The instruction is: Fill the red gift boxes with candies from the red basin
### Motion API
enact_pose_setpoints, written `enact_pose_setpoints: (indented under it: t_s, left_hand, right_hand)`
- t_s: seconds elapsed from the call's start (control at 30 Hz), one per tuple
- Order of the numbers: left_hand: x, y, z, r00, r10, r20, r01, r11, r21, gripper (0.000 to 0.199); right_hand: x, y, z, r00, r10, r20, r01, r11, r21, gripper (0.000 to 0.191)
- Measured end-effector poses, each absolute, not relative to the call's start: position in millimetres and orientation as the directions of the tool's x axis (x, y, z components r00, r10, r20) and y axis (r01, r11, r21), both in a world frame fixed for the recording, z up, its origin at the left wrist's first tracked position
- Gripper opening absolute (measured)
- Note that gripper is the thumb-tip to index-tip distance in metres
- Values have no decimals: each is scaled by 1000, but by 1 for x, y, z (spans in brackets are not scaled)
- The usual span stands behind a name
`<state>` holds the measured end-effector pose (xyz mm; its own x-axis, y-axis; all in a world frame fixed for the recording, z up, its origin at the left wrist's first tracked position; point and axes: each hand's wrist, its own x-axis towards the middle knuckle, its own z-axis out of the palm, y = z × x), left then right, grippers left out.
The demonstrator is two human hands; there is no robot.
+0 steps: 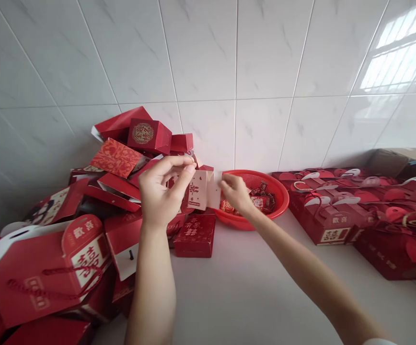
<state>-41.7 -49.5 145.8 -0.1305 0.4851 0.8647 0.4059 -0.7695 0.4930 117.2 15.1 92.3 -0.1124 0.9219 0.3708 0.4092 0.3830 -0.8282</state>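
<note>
A small pale pink paper box (197, 190) with red characters printed on it is held up in front of me, between my two hands. My left hand (165, 189) is closed in a pinch, thumb and fingertips together at the box's upper left corner. On the box's right side, my right hand (236, 191) is curled shut at the pale side panel; its fingertips are partly hidden and a little blurred. Behind my right hand stands a red plastic basket (283, 203) with red-wrapped packets (260, 203) in it. A dark red box (195, 237) lies below my left hand.
To the left rises a heap of red boxes (116, 158), with a larger red handled box (46, 273) at its front. Rows of red gift boxes with cord handles (332, 215) stand on the right. A cardboard box (405, 160) sits behind them, against the tiled wall (208, 52).
</note>
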Motion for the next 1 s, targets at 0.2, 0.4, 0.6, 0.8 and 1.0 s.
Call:
enact_pose_setpoints:
  t_s: [0.2,0.4,0.6,0.8,1.0]
  left_hand:
    - [-33,-47,143,47,565,823,373,-775,511,14]
    - [-21,-43,139,429,660,616,391,-751,533,14]
    - [-12,-38,133,650,750,121,611,-610,504,17]
    - [-3,-34,130,658,752,-38,672,-564,481,21]
    - [0,-32,133,653,728,-207,711,-495,500,25]
  right_hand:
    - [178,-20,141,-189,768,612,338,636,-694,29]
    - [198,-49,129,-508,724,467,515,690,-509,33]
    - [199,-50,86,-553,779,296,575,614,-541,32]
    - [213,-44,80,-657,727,201,347,527,-776,48]
    - [214,-27,68,-800,572,183,135,468,-873,58]
